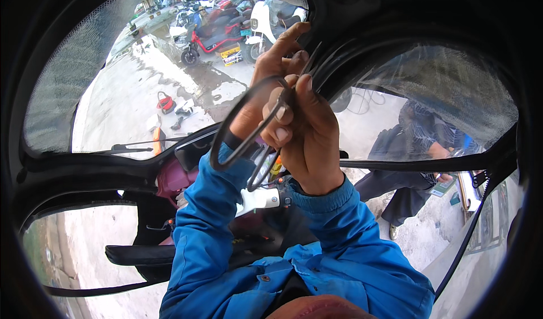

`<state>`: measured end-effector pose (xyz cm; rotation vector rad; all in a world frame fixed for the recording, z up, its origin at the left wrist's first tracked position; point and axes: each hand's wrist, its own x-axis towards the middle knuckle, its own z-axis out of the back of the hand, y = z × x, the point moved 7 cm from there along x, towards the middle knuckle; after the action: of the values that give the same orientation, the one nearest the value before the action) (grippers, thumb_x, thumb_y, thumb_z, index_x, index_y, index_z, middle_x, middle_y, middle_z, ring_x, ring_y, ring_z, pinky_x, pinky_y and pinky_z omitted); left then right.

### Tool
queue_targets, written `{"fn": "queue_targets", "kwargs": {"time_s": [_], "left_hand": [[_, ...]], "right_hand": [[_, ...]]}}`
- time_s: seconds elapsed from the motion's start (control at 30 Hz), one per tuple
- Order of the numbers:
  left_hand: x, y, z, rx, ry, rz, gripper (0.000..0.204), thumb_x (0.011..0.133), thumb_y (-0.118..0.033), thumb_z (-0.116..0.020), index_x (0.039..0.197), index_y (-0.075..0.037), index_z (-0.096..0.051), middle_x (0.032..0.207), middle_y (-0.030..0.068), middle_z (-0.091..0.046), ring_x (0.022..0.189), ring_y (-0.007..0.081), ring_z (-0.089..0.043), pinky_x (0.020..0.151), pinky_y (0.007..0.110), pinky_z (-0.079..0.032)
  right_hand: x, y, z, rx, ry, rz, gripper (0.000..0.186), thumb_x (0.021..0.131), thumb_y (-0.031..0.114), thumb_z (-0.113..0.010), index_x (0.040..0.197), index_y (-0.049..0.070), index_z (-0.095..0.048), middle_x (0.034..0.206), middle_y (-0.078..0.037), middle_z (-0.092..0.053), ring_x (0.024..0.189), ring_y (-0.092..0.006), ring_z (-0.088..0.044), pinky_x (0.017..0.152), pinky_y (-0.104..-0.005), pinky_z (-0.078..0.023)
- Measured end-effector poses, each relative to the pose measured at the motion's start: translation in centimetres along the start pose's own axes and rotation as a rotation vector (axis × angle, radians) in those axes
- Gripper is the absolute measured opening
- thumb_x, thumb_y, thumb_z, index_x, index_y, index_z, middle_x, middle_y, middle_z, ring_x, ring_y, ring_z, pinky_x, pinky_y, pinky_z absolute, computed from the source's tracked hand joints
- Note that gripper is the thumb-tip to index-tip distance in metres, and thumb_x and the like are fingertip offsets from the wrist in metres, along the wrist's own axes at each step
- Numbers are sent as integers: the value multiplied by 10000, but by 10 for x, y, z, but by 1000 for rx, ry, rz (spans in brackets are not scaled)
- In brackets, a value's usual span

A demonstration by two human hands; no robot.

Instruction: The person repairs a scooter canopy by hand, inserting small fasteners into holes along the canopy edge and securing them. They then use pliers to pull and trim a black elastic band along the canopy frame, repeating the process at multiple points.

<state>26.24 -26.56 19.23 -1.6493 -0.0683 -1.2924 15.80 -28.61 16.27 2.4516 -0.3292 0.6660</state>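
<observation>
Black vehicle canopy (pixel 62 176) in a concrete yard (pixel 107 121), with handlebar (pixel 264 199) below and scooters (pixel 218 41) beyond the window (pixel 51 98).

A black cable (pixel 214 149) hung in a loop beneath a dark canopy (pixel 339 2).
The right hand (pixel 310 135) pinched the cable between thumb and fingers, the loop hanging to its left and thin ends poking up past the thumb. Just beyond, the left hand (pixel 264 73) stretched its index finger to the canopy's edge; whether it gripped the cable too could not be told. Blue sleeves (pixel 206 203) covered both forearms, and a white handlebar (pixel 260 200) showed below. Outside stood a red scooter (pixel 218 39) and a white scooter (pixel 261 22), with a red bucket (pixel 166 103) on the ground. At right, another person (pixel 421 123) in dark clothes had a hand near a green box (pixel 443 187).
</observation>
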Motion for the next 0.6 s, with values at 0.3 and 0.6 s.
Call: {"fn": "queue_targets", "kwargs": {"time_s": [0.3, 0.6], "left_hand": [[6, -40, 2, 591, -353, -296, 252, 951, -61, -741, 1202, -57, -765, 892, 110, -734, 540, 143, -564, 537, 302, -455], [14, -28, -5, 584, -437, -148, 186, 950, -121, -741, 1126, -111, -800, 823, 79, -759, 547, 114, -612, 545, 283, -461]], "right_hand": [[-40, 15, 29, 41, -101, -72, 370, 1129, 385, -574, 1116, 17, -603, 774, -112, -634, 615, -206, -639, 579, -336, -503], [-79, 18, 59, -120, -203, -188, 320, 1110, 335, -618, 1161, 19, -599, 789, -135, -658, 602, -204, -658, 562, -311, -535]]}}
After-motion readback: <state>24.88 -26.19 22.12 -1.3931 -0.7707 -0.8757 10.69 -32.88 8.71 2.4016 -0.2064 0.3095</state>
